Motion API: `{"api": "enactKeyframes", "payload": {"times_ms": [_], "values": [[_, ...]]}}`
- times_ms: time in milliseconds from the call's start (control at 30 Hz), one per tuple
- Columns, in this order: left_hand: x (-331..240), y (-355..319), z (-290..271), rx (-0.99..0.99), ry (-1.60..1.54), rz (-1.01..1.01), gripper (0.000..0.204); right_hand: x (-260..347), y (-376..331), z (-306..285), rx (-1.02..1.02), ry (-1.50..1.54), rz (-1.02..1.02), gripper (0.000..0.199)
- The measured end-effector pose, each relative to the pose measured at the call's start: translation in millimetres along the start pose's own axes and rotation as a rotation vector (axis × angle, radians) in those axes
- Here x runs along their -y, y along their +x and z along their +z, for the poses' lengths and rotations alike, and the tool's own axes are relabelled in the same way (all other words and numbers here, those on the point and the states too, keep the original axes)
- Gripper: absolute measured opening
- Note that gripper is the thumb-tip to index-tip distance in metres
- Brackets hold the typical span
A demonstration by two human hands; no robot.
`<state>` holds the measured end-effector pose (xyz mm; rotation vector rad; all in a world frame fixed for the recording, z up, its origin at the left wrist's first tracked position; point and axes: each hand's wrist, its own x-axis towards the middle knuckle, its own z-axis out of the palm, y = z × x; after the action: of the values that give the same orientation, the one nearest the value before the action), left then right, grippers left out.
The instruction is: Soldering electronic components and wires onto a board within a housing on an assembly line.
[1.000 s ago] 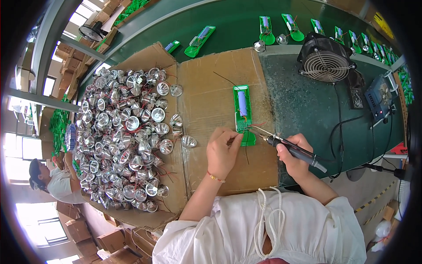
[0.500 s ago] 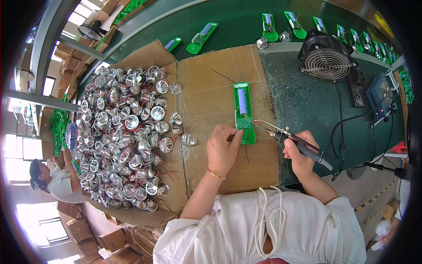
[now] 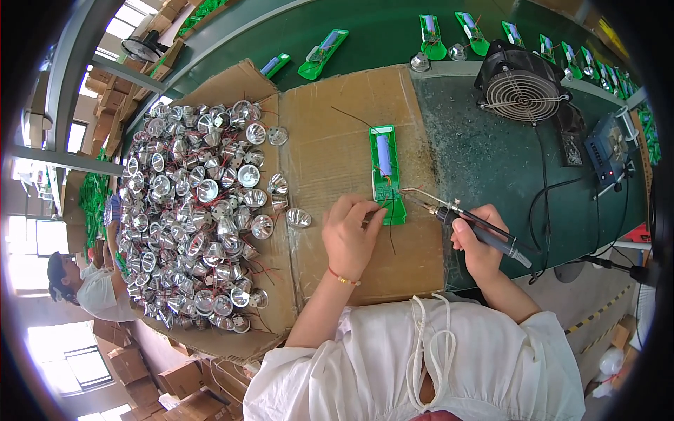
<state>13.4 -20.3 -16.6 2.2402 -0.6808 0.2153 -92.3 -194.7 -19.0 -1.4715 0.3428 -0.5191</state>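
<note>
On the brown cardboard in front of me lies a green plastic casing [image 3: 397, 213] with a purple cylindrical battery [image 3: 383, 156] and a small green circuit board [image 3: 385, 192]. My left hand [image 3: 348, 235] is at the casing's lower left edge, thumb and forefinger pinched on a thin black wire [image 3: 392, 238] that trails toward me. In my right hand [image 3: 479, 242] is a soldering iron [image 3: 484, 234], which has a thin metal feed tube along it. Its tip points left, at the board's right edge; whether it touches cannot be told.
Silver lamp reflectors [image 3: 207, 190] with red wires are heaped in a carton at left. Beyond stand a round-grilled fan [image 3: 521, 96] and a blue soldering station [image 3: 608, 156]. More green casings [image 3: 324, 54] line the far side. A person [image 3: 98, 291] is at far left.
The whole view has shifted slightly. My left hand has drawn a little to the left, still pinched; the soldering iron stays beside the board.
</note>
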Motion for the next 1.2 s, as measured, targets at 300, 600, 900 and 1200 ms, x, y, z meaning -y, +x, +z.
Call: {"api": "enactKeyframes", "payload": {"times_ms": [300,600,900,1200], "values": [[-2.1,2.3,3.3,-0.03,-0.151,-0.194,0.009,-4.6,0.1,4.1,0.019,0.037,0.033,0.018],[8.7,-0.2,1.8,-0.053,0.024,0.089,0.012,-4.9,3.8,4.5,0.021,0.036,0.037,0.017],[2.8,6.8,-0.4,0.068,-0.225,-0.217,0.011,-5.5,5.6,13.0,0.054,0.029,0.05,0.017],[3.5,11.4,1.4,0.139,-0.181,-0.277,0.014,-13.3,9.6,13.3,0.103,0.02,0.052,0.017]]}}
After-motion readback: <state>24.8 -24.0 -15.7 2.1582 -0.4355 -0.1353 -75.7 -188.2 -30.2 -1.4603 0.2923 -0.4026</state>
